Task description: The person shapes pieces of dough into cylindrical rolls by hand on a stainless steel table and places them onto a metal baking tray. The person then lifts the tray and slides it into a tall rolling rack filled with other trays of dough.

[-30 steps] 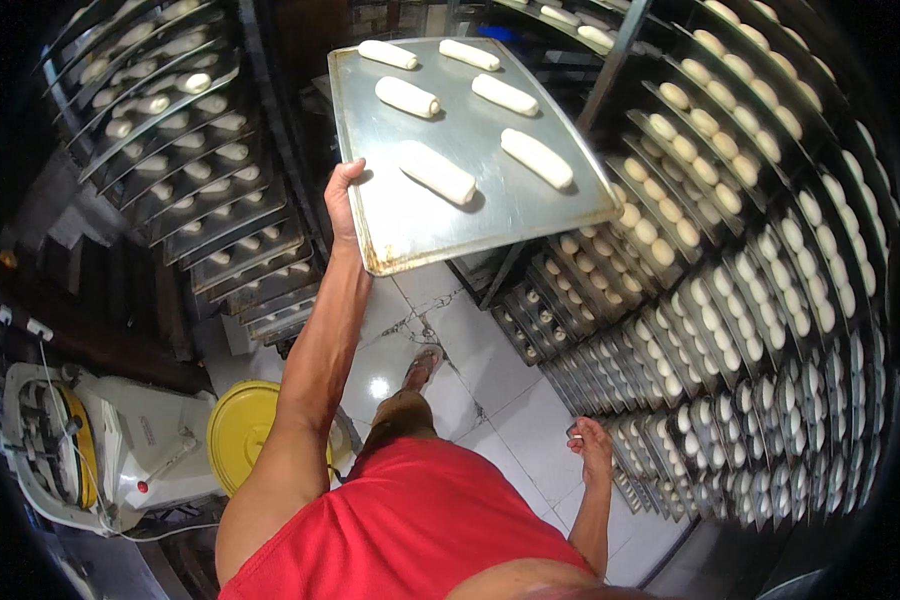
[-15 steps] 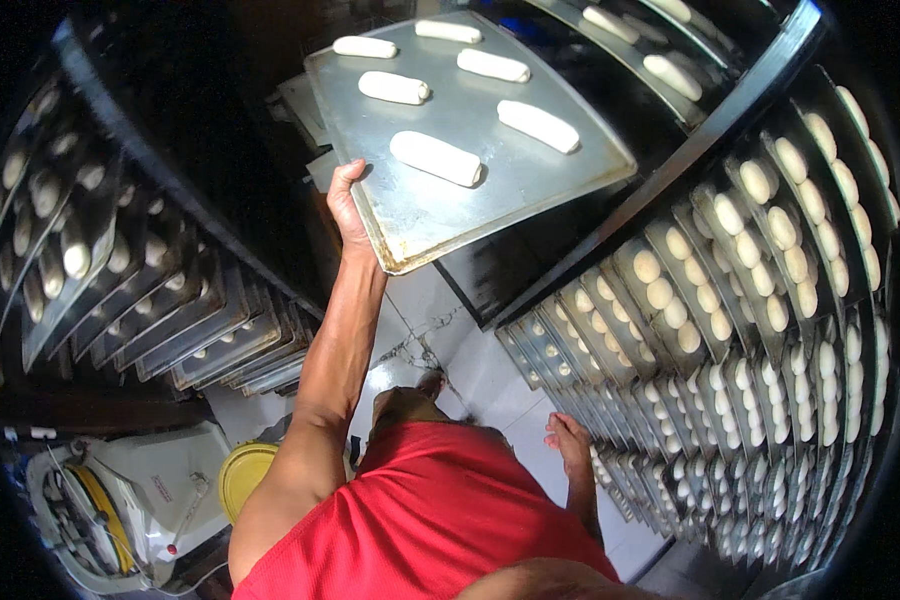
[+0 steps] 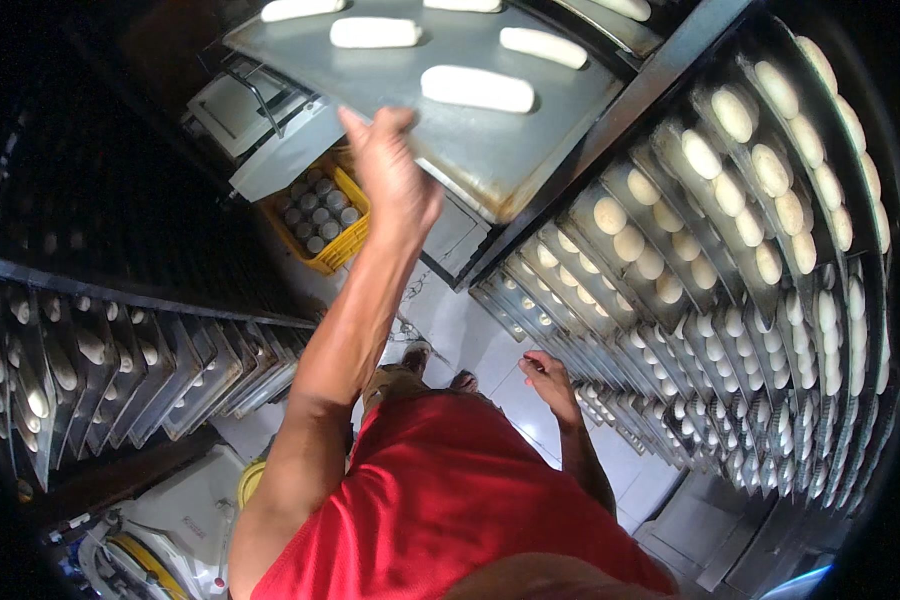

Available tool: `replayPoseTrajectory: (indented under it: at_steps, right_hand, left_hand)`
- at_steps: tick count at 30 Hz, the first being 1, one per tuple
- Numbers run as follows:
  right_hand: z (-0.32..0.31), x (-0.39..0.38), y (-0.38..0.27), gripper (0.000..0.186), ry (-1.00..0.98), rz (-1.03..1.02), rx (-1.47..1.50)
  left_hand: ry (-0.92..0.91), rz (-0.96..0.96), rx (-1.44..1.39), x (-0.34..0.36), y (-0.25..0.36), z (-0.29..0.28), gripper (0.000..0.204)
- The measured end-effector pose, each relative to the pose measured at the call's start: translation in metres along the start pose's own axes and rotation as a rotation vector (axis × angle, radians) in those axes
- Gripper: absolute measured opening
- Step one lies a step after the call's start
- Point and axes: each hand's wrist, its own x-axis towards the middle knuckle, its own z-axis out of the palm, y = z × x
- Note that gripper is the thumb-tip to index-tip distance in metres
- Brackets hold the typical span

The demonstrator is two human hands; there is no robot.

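A metal baking tray [image 3: 555, 125] with several pale dough rolls [image 3: 478, 88] spaced over it is at the top of the view. My left hand [image 3: 400, 185] is at its near edge and holds it; some fingers are hidden and the hand is slightly blurred. The tray's right side lies close against the upright of the right-hand rack [image 3: 610, 165]. Low at my right side, my right hand [image 3: 550, 382] hangs with loosely bent fingers and nothing in it. Nearest to it are the lower trays of that rack.
Trays of round and oval dough pieces [image 3: 730, 115] fill the right rack. Another loaded rack [image 3: 160, 375] stands on the left. A yellow crate [image 3: 345, 240] of cans sits on the floor ahead, beside white equipment [image 3: 280, 150]. A yellow lid [image 3: 252, 480] is lower left.
The baking tray has moved up and away, partly out of view, with my left arm reaching further after it. The yellow crate has come into sight. My right hand stays low.
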Motion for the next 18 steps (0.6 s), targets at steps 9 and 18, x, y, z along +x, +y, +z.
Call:
replayPoseTrajectory:
  at_steps: [9,18]
  right_hand:
    - [0.010,-0.032,0.074,0.043,0.227,0.044,-0.197]
    - [0.050,-0.145,0.134,0.044,0.539,0.380,-0.041]
  left_hand:
    - [-0.361,-0.051,0.298,0.158,-0.201,0.097,0.060]
    - [-0.477,-0.211,0.595,0.241,-0.264,0.141,0.034]
